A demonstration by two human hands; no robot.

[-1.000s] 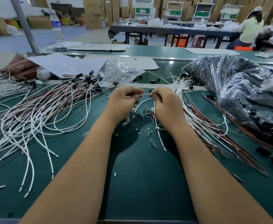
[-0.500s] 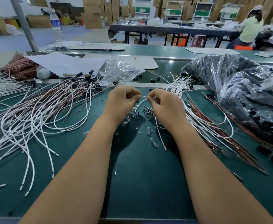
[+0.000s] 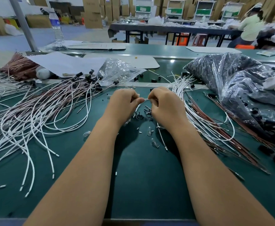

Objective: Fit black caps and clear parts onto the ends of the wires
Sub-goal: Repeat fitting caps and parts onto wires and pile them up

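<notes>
Left hand and right hand pinch white wire between them. Large plastic bag holds black caps; small clear bag, contents unclear.

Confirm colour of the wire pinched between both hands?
White wire, pinched between left hand and right hand; head view.

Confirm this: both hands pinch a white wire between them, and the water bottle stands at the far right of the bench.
Wrong about the water bottle: the head view shows it at the far left, beside the grey post. The rest holds: the left hand and right hand pinch a white wire between them.
</notes>
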